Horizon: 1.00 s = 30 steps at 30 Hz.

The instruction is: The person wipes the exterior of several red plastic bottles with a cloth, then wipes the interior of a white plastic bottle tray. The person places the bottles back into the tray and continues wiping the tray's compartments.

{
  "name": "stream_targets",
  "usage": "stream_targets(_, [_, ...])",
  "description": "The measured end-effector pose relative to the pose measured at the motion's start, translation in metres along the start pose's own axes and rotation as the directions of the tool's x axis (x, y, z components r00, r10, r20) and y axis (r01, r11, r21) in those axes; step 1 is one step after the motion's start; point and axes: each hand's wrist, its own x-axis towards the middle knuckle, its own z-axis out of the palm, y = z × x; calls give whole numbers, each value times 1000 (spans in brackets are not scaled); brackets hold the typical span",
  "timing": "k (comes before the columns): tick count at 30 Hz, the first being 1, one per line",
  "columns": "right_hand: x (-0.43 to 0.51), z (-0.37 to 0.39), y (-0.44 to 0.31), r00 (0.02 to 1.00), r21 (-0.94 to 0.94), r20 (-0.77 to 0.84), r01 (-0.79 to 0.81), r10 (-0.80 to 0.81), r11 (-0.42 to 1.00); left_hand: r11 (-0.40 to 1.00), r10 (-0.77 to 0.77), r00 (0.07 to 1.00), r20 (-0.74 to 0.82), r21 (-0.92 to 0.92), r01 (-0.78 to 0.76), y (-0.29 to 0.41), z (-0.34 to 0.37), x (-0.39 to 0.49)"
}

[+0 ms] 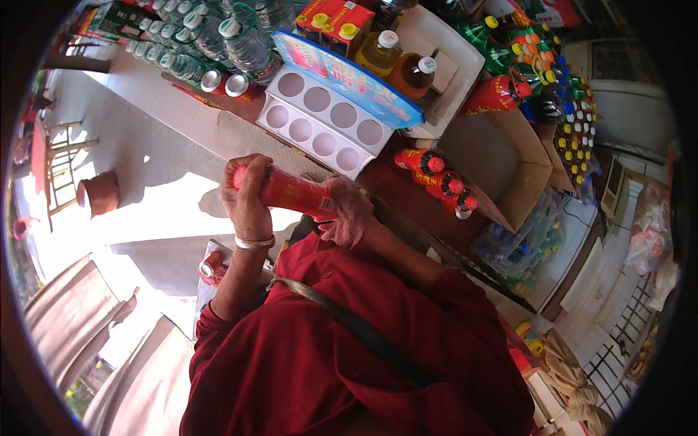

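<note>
A red-labelled drink bottle lies nearly sideways in front of my chest, its red cap to the left. My left hand wraps around its neck and cap. At the base, my right hand holds a dusty-pink cloth pressed against the bottle; the cloth hides most of those fingers. Just beyond the hands stands a white display tray with two rows of round holes and a printed blue header board. Several similar red-capped bottles stand in a row to its right.
An open cardboard box and a white foam box sit on the counter. Water bottles crowd the far left, with two drink cans near the edge. A can stands by my left elbow. A brown pot is on the floor.
</note>
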Motion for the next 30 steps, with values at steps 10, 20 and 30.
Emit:
stream_targets(10, [-62,-154,104,827,-535,-344,215,-444,817,761,62,488,871,275,-588,-120,125,-85])
stream_targets(20, [-86,-198,232,852,-734,-377,-36,-364,678,704,88,17,996,-50,-708,-225,178,-117])
stream_targets(30, [-95,-198,254,859,-973,-227,-179,-458,147,650,63,-30,998,-64,-757,-281,183,-101])
